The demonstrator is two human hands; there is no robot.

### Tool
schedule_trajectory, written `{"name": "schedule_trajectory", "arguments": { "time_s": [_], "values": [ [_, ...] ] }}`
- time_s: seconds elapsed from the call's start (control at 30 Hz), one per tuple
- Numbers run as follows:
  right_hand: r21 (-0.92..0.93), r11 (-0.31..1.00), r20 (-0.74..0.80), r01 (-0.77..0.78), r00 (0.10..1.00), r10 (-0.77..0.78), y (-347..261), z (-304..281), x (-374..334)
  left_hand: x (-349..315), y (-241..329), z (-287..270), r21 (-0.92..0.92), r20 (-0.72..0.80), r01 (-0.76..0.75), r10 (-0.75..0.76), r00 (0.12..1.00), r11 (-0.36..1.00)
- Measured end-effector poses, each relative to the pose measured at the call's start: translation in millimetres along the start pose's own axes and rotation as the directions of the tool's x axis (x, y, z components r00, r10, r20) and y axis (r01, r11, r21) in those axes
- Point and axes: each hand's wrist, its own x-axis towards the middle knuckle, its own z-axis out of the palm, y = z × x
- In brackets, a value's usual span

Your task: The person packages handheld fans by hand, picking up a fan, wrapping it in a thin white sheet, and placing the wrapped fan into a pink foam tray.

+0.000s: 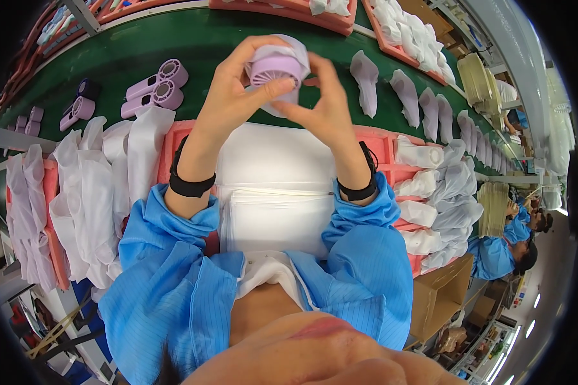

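A light purple handheld fan [271, 69], partly covered by a thin white bag [294, 48], is up over the green belt in front of me. My left hand [244, 80] grips it from the left, thumb across the round grille. Around its right side curls my right hand [324, 96], slightly blurred, with the thumb against the lower part of the fan and bag. Where the right fingertips press is partly hidden. Below my hands lies a stack of flat white bags [276, 221], between my forearms.
Several bare purple fans [154, 88] lie on the green belt [225, 29] at left; bagged fans [404, 96] are spaced along it at right. Pink trays [379, 144] of bagged fans flank the white stack. A cardboard box [440, 298] and co-workers in blue [498, 253] are at right.
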Motion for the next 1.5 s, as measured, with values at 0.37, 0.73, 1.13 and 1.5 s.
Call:
{"name": "schedule_trajectory", "arguments": {
  "time_s": [0.37,0.73,1.13,1.5],
  "values": [
    [-0.599,0.794,-0.118,0.104,0.969,-0.216,13,-2,5,-4,6,19,0.522,-0.124,-0.308,0.427,0.896,0.796],
    [-0.225,0.972,0.12,-0.069,0.988,0.098,2,-17,8,6,-4,8,0.509,-0.265,-0.242,0.418,0.869,0.826],
    [-0.219,0.882,0.091,-0.417,0.892,0.444,49,-65,24,22,-50,12,0.63,-0.228,-0.213,0.44,0.869,0.747],
    [-0.913,0.386,-0.249,-0.135,0.932,-0.263,87,-94,16,-60,-80,117,0.661,0.542,-0.267,-0.2,0.816,0.702]
  ]
}}
